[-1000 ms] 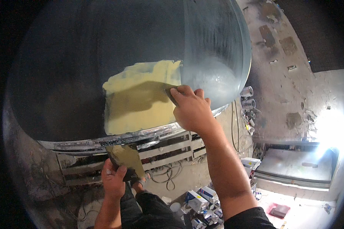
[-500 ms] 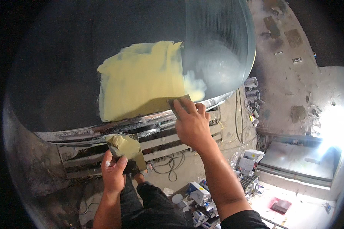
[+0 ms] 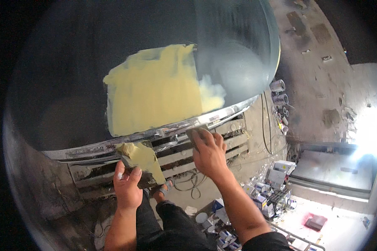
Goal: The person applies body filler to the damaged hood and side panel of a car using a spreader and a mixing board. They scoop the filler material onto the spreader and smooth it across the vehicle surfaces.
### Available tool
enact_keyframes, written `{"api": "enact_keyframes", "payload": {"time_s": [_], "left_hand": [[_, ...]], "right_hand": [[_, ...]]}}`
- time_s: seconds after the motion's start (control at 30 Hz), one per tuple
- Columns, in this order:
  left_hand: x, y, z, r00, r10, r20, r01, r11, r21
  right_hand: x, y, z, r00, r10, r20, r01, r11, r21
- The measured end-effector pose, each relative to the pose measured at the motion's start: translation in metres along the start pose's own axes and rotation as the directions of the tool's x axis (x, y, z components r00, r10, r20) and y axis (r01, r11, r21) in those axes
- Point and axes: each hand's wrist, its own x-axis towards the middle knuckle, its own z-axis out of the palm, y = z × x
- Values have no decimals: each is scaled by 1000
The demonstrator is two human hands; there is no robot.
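Note:
A broad patch of yellow filler putty (image 3: 155,92) covers part of a large, dark, curved panel (image 3: 71,108), with a thinner smear at its right side. My left hand (image 3: 128,188) grips a flat board (image 3: 157,173) from below, thumb on its near edge. A lump of yellow putty (image 3: 132,152) lies on that board. Closed round a thin, dark putty spreader (image 3: 193,137), my right hand (image 3: 211,157) is just below the panel's lower edge, apart from the patch. My fingers partly hide the spreader.
A shiny, crinkled strip (image 3: 92,148) borders the panel above a slatted pallet (image 3: 234,142). Cans (image 3: 277,86) stand at the right, near a hanging cable (image 3: 265,125). Boxes (image 3: 282,169) and more cans (image 3: 202,217) crowd the floor at lower right.
My right hand has moved down with the spreader, off the patch's lower right corner. The board in my left hand has tilted and shows more putty along its right side.

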Motion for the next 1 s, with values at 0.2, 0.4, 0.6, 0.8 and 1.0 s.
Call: {"api": "enact_keyframes", "payload": {"time_s": [0.2,0.4,0.6,0.8,1.0], "left_hand": [[2,3,36,995,-100,-3,99,981,-166],[10,17,40,1000,-17,-14,15,989,-148],[12,40,29,996,89,15,-84,978,-189],[4,32,10,1000,-3,18,6,987,-163],[6,32,-5,1000,-20,8,21,970,-241]], "right_hand": [[-25,-41,-53,961,-243,-135,240,480,844],[-19,-41,-39,882,-414,-224,447,587,675],[38,-23,-51,947,-300,-117,316,935,159],[164,-11,-97,972,17,-234,-13,1000,21],[196,-53,-113,994,96,-58,-100,993,-56]]}}
